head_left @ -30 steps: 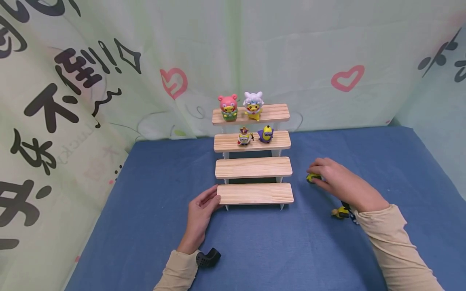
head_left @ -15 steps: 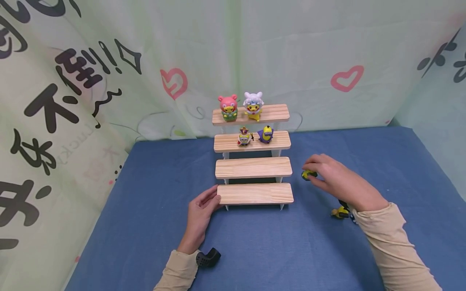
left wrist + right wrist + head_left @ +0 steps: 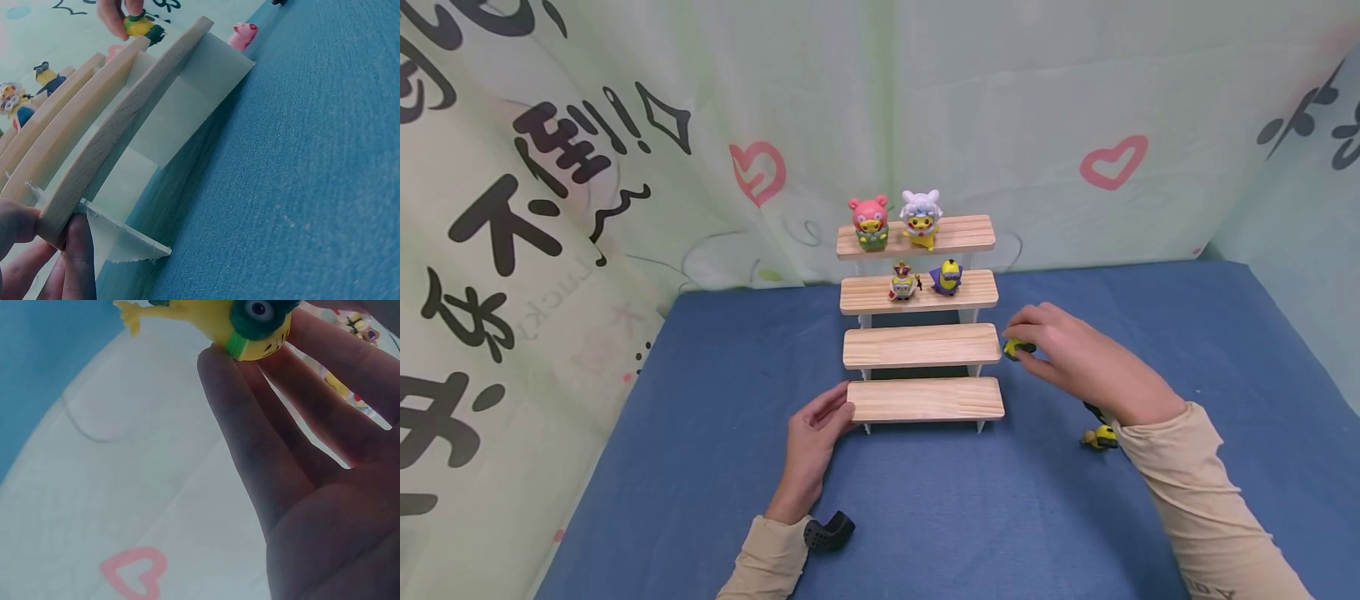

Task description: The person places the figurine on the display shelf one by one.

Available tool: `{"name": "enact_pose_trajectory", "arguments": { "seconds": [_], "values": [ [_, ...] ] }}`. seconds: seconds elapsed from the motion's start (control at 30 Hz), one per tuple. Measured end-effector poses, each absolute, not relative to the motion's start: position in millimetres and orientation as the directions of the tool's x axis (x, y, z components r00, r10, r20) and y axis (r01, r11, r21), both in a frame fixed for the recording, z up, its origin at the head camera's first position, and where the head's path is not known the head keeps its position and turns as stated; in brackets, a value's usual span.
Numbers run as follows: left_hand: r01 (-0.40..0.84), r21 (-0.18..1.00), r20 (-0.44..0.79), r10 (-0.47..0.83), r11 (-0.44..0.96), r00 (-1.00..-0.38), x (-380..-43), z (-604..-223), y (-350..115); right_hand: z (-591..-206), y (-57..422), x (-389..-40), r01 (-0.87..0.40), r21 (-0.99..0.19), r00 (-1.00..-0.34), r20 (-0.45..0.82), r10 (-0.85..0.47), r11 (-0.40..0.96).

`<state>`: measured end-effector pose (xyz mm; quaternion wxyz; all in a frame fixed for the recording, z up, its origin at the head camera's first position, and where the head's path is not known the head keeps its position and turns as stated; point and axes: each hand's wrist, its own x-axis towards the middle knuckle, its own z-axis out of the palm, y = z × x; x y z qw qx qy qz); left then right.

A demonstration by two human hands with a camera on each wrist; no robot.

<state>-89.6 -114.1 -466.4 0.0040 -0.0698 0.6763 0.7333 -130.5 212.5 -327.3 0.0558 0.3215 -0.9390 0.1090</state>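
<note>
While the left hand [image 3: 811, 440] grips the stand [image 3: 925, 400], the right hand [image 3: 1078, 360] pinches a yellow figurine [image 3: 215, 320].

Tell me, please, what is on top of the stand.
Its top shelf holds a red-hooded figure and a white-hooded figure; the second shelf holds a crowned figure and a purple-caped figure. The spots under them are covered and cannot be seen.
</note>
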Motion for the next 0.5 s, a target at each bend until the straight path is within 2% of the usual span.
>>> {"name": "enact_pose_trajectory", "arguments": {
  "seconds": [0.5],
  "values": [
    [-0.105,0.99,-0.113,-0.09,-0.091,-0.99,-87.9,-465.2,-114.0,-317.8,201.9,-133.5,-0.65,-0.163,-0.757,0.218,-0.616,0.742]
  ]
}}
